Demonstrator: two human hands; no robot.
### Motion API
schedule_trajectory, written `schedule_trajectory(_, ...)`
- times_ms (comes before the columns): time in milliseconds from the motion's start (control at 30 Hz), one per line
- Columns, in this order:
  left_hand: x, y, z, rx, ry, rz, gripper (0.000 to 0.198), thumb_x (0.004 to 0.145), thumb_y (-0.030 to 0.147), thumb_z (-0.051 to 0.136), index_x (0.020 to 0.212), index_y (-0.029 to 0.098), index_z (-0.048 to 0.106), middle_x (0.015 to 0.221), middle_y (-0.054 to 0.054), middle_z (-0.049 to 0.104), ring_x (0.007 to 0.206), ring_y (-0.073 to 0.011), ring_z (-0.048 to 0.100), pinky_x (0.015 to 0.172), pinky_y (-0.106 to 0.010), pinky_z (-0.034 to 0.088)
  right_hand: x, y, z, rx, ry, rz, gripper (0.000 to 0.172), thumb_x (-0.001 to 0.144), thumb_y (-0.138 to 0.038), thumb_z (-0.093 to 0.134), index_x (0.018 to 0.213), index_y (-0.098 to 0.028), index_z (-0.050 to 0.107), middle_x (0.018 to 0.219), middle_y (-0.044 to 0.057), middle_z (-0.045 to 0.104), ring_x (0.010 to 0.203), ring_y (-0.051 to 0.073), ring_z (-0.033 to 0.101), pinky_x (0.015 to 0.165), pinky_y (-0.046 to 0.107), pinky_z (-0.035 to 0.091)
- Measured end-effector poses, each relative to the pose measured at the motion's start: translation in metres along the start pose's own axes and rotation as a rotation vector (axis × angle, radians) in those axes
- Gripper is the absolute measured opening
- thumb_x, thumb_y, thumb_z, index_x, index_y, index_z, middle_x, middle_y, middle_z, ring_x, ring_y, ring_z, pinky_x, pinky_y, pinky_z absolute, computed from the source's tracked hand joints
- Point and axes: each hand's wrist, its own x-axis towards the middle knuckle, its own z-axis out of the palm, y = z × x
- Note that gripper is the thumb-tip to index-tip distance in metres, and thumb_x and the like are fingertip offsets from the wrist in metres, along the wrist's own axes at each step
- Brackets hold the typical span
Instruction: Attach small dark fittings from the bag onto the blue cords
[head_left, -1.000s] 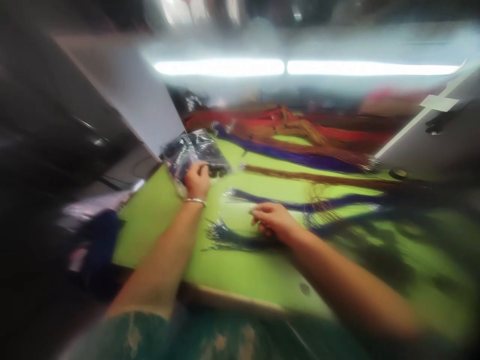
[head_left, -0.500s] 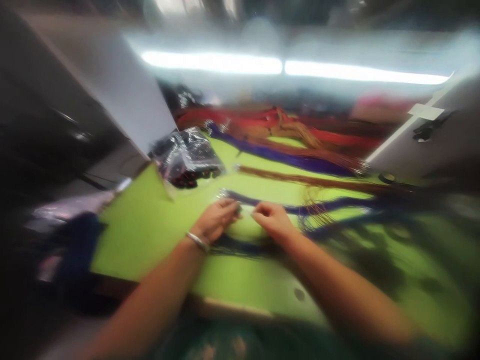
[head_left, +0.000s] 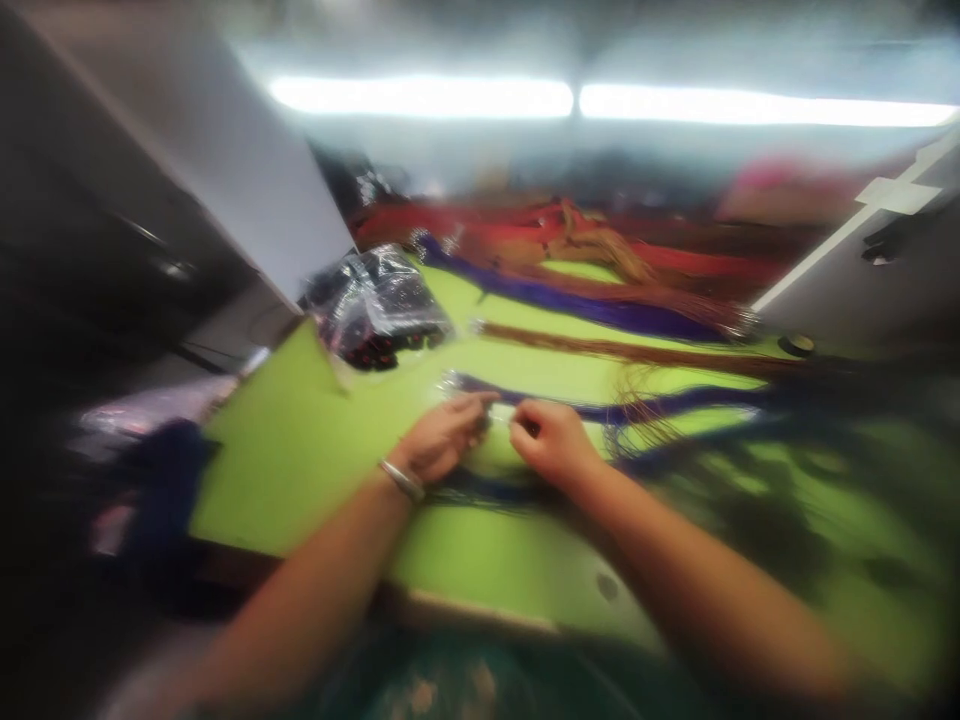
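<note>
My left hand (head_left: 446, 438), with a silver bangle on its wrist, is closed with fingertips pressed around a small dark thing too blurred to name. Facing it a short way to the right, my right hand (head_left: 553, 440) is pinched; what lies between its thumb and finger cannot be made out. A small pale gap separates the fingertips. Just beyond both hands runs a bundle of blue wires (head_left: 570, 405) with pale, shiny ends on the left. Another dark blue wire bundle (head_left: 495, 490) passes beneath my hands, partly hidden by them.
A clear plastic bag of black parts (head_left: 386, 320) lies back left on the green tabletop (head_left: 300, 450). Behind are a brown wire bundle (head_left: 600, 348), a purple-blue bundle (head_left: 600, 308) and red wires (head_left: 480, 235). A grey panel (head_left: 247, 170) rises at left; a black ring-shaped thing (head_left: 795, 345) sits right.
The view has shifted slightly. My left fingers have stretched a little further right, toward my right hand. Both hands stay close together in the same place over the table.
</note>
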Motion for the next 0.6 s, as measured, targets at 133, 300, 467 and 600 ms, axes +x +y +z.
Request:
schedule_trajectory(133,-0.0010,-0.0008,0.0017,0.020,-0.043,-0.030,0.035,0.074,0.027,0.068,0.106,0.013,0.065,0.075,-0.004,0.057,0.062,-0.0075,0.049,0.054,-0.019,0.034,-0.0024,-0.0012,0.0002,-0.092,0.004,-0.081,0.012,0.074,-0.018,0.052,0.063,-0.018,0.057,0.061,-0.001,0.058,0.055,0.009,0.046,0.056,0.020,0.032)
schedule_trajectory(300,-0.0023,-0.0009,0.0050,0.038,-0.041,-0.031,0.037,0.072,0.028,0.069,0.106,0.013,0.066,0.078,-0.005,0.057,0.063,-0.0071,0.049,0.053,-0.019,0.033,-0.0060,-0.0037,0.0003,-0.249,-0.002,-0.165,0.011,0.075,-0.018,0.052,0.065,-0.019,0.057,0.065,0.000,0.060,0.058,0.010,0.047,0.057,0.021,0.031)
schedule_trajectory(467,-0.0032,0.0004,0.0055,0.049,-0.028,-0.033,0.038,0.070,0.029,0.071,0.104,0.012,0.066,0.073,-0.003,0.055,0.059,-0.0058,0.045,0.050,-0.018,0.029,-0.0073,-0.0057,0.0002,-0.396,0.021,-0.194,0.014,0.075,-0.020,0.050,0.063,-0.019,0.055,0.062,0.000,0.058,0.057,0.010,0.046,0.055,0.023,0.028)
schedule_trajectory(600,-0.0027,0.0003,0.0041,0.062,-0.046,-0.029,0.039,0.071,0.031,0.071,0.105,0.012,0.066,0.067,-0.002,0.053,0.056,-0.0054,0.042,0.047,-0.018,0.026,-0.0067,-0.0058,-0.0003,-0.404,0.031,-0.182,0.014,0.076,-0.019,0.051,0.063,-0.018,0.055,0.062,0.000,0.057,0.057,0.010,0.045,0.055,0.023,0.027)
